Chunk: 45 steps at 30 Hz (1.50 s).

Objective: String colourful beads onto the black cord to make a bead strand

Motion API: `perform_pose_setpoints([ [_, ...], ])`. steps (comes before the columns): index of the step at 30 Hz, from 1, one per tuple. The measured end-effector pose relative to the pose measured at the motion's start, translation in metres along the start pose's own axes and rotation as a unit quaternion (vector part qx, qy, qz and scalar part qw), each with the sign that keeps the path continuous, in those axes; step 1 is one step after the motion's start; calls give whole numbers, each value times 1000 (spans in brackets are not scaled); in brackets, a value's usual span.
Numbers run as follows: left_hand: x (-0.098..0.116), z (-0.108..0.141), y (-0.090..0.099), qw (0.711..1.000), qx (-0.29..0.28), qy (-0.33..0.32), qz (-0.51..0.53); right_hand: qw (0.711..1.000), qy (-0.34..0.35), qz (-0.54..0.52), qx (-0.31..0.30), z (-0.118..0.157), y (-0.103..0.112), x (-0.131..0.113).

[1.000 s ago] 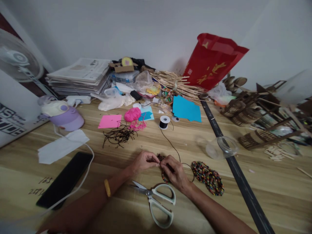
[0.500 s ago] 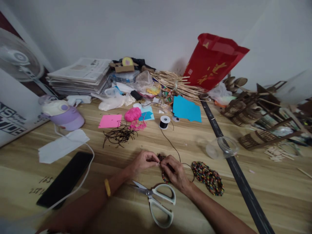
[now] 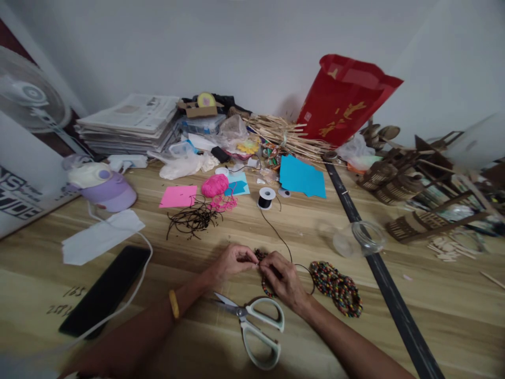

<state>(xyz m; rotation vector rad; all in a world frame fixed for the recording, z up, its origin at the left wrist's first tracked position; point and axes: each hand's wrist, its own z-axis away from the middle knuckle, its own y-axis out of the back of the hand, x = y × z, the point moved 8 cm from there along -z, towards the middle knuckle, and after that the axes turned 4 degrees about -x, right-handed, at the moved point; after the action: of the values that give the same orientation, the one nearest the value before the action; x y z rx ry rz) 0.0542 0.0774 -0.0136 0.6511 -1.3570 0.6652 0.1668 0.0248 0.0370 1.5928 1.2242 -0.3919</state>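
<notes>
My left hand (image 3: 235, 261) and my right hand (image 3: 283, 276) meet fingertip to fingertip over the table. Both are closed in a pinch; what lies between the left fingertips is too small to make out. A string of small multicoloured beads (image 3: 267, 288) shows around and beneath my right fingers, partly hidden by them. Black cord (image 3: 281, 238) runs from a white spool (image 3: 267, 198) down to my right hand and loops out beyond it. A coiled bead strand (image 3: 336, 288) lies right of that hand. White-handled scissors (image 3: 252, 321) lie slightly apart just below both hands.
Black cord scraps (image 3: 193, 218), a pink yarn ball (image 3: 215, 185) and blue paper (image 3: 303, 178) lie farther back. A dark phone (image 3: 106, 291) with a white cable is at left. A clear plastic cup (image 3: 357, 239) lies on its side at right, near woven baskets (image 3: 414, 223).
</notes>
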Motion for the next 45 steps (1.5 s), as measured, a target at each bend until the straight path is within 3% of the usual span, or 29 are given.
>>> perform_pose_setpoints([
  [45,2,0,-1,1000,6,4,12,1000,6,-23,-11,-1,-1,0],
])
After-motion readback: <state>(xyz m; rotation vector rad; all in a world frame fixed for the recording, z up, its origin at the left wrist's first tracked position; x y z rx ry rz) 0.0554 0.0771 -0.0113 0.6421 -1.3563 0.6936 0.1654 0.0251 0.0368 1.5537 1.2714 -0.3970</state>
